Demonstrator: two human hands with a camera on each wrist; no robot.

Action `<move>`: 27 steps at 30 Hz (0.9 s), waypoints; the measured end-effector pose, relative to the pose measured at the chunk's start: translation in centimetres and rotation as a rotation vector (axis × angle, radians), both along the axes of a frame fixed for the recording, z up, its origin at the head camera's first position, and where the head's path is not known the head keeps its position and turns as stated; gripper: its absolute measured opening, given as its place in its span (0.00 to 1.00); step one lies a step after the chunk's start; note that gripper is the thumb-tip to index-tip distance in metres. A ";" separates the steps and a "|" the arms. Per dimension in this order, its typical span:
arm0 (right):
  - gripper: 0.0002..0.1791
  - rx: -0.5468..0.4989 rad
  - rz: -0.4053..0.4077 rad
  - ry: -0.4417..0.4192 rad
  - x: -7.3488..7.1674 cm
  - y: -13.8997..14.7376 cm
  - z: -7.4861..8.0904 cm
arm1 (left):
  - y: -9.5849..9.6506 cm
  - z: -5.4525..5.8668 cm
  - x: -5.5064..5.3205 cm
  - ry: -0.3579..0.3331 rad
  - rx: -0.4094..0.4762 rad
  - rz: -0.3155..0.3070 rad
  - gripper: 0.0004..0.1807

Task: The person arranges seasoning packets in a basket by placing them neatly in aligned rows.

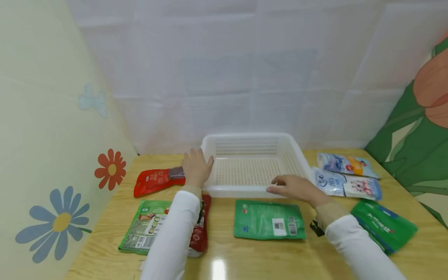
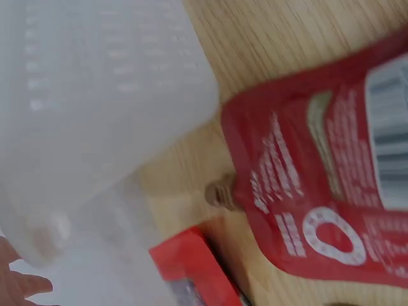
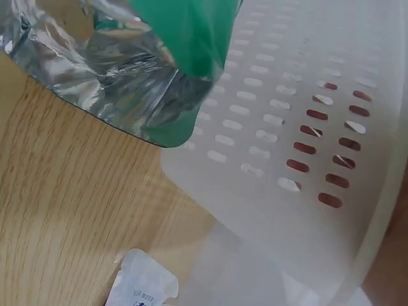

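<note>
A white plastic basket (image 1: 245, 192) with slotted walls stands at the back middle of the table. My left hand (image 1: 196, 168) lies at its left rim, fingers spread and thumb toward the inside; its fingertips show at the lower left of the left wrist view. Over the front rim, toward the right corner, is my right hand (image 1: 295, 187), its fingers loosely bent; contact with the rim is hard to tell. A green pouch (image 1: 269, 219) lies flat in front of the basket. Under my left forearm, partly hidden, is a dark red spouted pouch (image 2: 319, 166).
Left of the basket lie a red packet (image 1: 154, 181) and a green-and-grey packet (image 1: 148, 225). On the right are two blue-and-white packets (image 1: 346, 165) and another green pouch (image 1: 383, 225). A white sheet (image 1: 227, 77) hangs behind the basket.
</note>
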State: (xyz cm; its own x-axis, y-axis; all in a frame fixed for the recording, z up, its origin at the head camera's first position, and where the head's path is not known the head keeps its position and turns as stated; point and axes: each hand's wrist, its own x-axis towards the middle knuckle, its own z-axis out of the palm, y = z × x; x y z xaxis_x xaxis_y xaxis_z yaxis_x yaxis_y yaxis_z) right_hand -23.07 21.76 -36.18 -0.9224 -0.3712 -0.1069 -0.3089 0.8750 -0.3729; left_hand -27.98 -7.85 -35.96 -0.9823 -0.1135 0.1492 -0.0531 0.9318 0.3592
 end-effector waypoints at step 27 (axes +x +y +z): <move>0.11 0.071 0.120 0.109 0.2 -0.1 -1.2 | -10.1 -4.2 1.8 -0.130 0.248 0.322 0.24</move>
State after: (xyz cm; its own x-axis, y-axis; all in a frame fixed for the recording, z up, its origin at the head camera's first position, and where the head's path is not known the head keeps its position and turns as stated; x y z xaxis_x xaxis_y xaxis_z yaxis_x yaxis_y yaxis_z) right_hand -22.88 21.68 -37.38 -0.8794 -0.4746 -0.0387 -0.4481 0.8522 -0.2700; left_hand -26.13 -17.98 -40.13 -0.8995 -0.4348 -0.0435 -0.3871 0.7465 0.5411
